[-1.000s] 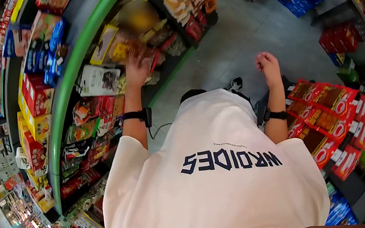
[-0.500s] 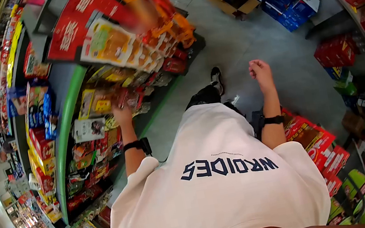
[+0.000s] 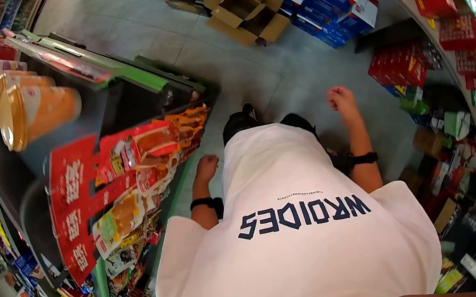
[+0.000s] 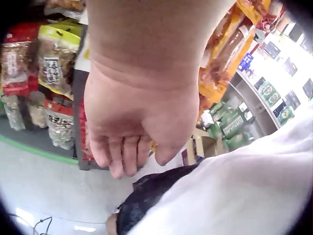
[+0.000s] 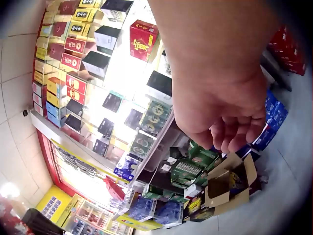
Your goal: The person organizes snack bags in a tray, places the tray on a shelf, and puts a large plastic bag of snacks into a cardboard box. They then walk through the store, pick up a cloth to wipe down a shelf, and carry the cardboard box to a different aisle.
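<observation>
My left hand [image 3: 207, 166] hangs beside the white shirt with nothing in it. Its fingers [image 4: 129, 152] droop in a loose curl in the left wrist view. Close to it, orange snack packs [image 3: 186, 122] hang at the end of the shelf unit, beside red display cards [image 3: 73, 209]. Out in front of the body on the other side is my right hand [image 3: 340, 97], also holding nothing. In the right wrist view that hand [image 5: 220, 107] has loosely bent fingers, overlapping the blue cartons behind it.
An open cardboard box [image 3: 246, 13] stands on the grey floor [image 3: 176, 16] ahead, next to stacked blue cartons [image 3: 330, 2]. Lidded paper cups [image 3: 40, 107] line the shelf at left. Red boxes [image 3: 397, 66] are low at right. A lit display cabinet [image 5: 122, 88] holds small packs.
My left hand has come away from the snack packets on the shelf and dropped back beside the body. The view has moved along the aisle, bringing the shelf end nearer. The right hand stays raised.
</observation>
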`<state>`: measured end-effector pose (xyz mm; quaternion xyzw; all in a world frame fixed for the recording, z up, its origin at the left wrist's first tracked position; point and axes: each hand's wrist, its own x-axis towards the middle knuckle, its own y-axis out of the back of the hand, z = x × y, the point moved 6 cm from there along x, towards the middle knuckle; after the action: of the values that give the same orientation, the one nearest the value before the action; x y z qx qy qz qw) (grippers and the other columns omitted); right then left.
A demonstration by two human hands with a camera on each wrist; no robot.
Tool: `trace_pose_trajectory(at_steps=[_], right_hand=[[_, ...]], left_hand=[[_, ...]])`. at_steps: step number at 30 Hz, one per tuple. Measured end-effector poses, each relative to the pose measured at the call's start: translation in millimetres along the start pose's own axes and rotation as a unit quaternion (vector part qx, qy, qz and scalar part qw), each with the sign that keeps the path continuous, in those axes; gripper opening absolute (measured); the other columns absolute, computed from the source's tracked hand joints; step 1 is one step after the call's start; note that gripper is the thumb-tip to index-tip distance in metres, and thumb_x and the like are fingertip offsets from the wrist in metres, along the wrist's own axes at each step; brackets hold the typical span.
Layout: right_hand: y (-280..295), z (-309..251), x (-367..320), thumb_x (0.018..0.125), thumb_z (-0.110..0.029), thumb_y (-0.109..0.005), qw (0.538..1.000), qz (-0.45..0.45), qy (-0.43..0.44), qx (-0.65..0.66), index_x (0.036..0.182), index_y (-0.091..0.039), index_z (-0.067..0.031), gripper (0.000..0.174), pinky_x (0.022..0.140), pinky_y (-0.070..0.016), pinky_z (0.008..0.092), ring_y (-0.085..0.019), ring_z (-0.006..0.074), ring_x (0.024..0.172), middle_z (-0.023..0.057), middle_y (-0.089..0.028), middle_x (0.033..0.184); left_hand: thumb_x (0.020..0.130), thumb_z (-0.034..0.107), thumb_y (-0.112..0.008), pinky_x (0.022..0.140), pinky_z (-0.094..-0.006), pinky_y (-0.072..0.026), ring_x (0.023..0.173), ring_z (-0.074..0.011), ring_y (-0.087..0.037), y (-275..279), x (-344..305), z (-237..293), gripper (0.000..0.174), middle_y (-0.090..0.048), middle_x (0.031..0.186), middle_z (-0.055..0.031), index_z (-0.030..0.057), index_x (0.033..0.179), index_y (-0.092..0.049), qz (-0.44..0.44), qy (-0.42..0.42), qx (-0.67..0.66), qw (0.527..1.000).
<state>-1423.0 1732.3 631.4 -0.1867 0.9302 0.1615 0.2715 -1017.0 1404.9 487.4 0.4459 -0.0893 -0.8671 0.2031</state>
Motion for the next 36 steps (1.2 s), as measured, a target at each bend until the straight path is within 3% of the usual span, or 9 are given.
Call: trace_pose_trajectory(at_steps=[5,8,10,16,19,22,25,29,36], right_hand=[[-15.4,-45.1,85.8,0.085,-0.016,-0.059,0.998,-0.052,0.028,0.014,0.086,-0.056,-0.0049,0.012,0.046,-0.036,0.023,-0.047,0.0085,0.053,0.0005,-0.053,0.067],[-47.6,-79.3,141.6,0.086,-0.02,-0.06,0.985,-0.141,0.079,-0.062,0.07,-0.053,-0.0059,0.023,0.045,-0.0338,0.0245,-0.046,0.0101,0.051,0.0014,-0.048,0.058],[-77.9,-100.0,177.6,0.087,-0.022,-0.059,0.974,-0.2,0.077,-0.071,0.062,-0.048,-0.0073,0.032,0.045,-0.0326,0.0259,-0.044,0.011,0.048,0.0017,-0.046,0.054],[-148.2,-179.4,266.4,0.089,-0.025,-0.056,0.914,-0.356,0.121,-0.151,0.057,-0.041,-0.0088,0.039,0.044,-0.0297,0.0294,-0.039,0.0116,0.046,-0.0002,-0.038,0.052],[-184.1,-197.8,296.4,0.086,-0.022,-0.059,0.844,-0.398,0.209,-0.291,0.057,-0.034,-0.0064,0.041,0.048,-0.0292,0.0329,-0.031,0.011,0.051,-0.0005,-0.029,0.054],[-225.3,-213.0,288.2,0.085,-0.022,-0.059,0.781,-0.445,0.275,-0.34,0.057,-0.037,-0.0036,0.04,0.048,-0.0308,0.0332,-0.033,0.0095,0.053,0.0005,-0.032,0.053],[-265.8,-212.5,251.4,0.08,-0.02,-0.059,0.703,-0.511,0.334,-0.366,0.059,-0.043,0.0041,0.036,0.049,-0.0338,0.0338,-0.038,0.0115,0.052,0.0031,-0.038,0.052],[-300.4,-198.0,175.9,0.079,-0.02,-0.06,0.583,-0.588,0.401,-0.392,0.066,-0.047,0.007,0.032,0.053,-0.0375,0.0374,-0.042,0.0153,0.054,0.0145,-0.038,0.053],[-301.4,-119.7,113.3,0.075,-0.019,-0.061,0.45,-0.653,0.396,-0.462,0.066,-0.055,0.0029,0.024,0.053,-0.042,0.0332,-0.05,0.0169,0.053,0.0099,-0.052,0.055]], left_hand=[[0.083,0.02,-0.058,0.063,-0.0334,-0.0469,0.069,-0.0184,-0.06,4.2,37.9,110.7,0.024,-0.065,0.074,-0.0099,-0.0017,0.09,-0.065,0.082,-0.077,-0.081,0.99],[0.082,0.021,-0.06,0.061,-0.0347,-0.0463,0.067,-0.0209,-0.06,9.8,42.5,137.7,0.023,-0.064,0.071,-0.0112,-0.0019,0.081,-0.064,0.114,-0.028,-0.091,0.989],[0.081,0.023,-0.061,0.061,-0.0364,-0.0461,0.066,-0.0244,-0.059,25.4,14.3,185.4,0.024,-0.063,0.07,-0.0138,-0.0012,0.079,-0.063,0.206,-0.059,-0.005,0.977],[0.081,0.029,-0.062,0.058,-0.0405,-0.0433,0.063,-0.0307,-0.057,4.0,-45.6,215.9,0.032,-0.059,0.069,-0.0187,-0.0019,0.072,-0.06,0.41,-0.011,-0.07,0.909],[0.082,0.029,-0.061,0.054,-0.0406,-0.0411,0.056,-0.03,-0.052,-30.7,-72.6,211.1,0.035,-0.056,0.062,-0.018,-0.0015,0.066,-0.057,0.46,0.048,-0.101,0.881],[0.081,0.03,-0.061,0.05,-0.0409,-0.0381,0.05,-0.0282,-0.046,-72.2,-100.4,201.8,0.037,-0.051,0.056,-0.0171,-0.0011,0.062,-0.055,0.499,0.09,-0.169,0.845],[0.08,0.031,-0.064,0.048,-0.0364,-0.0361,0.049,-0.0178,-0.041,-121.2,-131.3,206.1,0.04,-0.046,0.05,-0.0103,0.0004,0.058,-0.052,0.535,0.15,-0.221,0.801],[0.081,0.031,-0.063,0.048,-0.0366,-0.0361,0.048,-0.0174,-0.042,-186.0,-141.6,175.1,0.04,-0.046,0.05,-0.0107,0.0003,0.058,-0.052,0.581,0.183,-0.263,0.748],[0.082,0.035,-0.06,0.052,-0.0399,-0.039,0.051,-0.0234,-0.045,-226.9,-154.9,153.4,0.04,-0.053,0.057,-0.0172,-0.0027,0.069,-0.06,0.582,0.207,-0.362,0.698]])
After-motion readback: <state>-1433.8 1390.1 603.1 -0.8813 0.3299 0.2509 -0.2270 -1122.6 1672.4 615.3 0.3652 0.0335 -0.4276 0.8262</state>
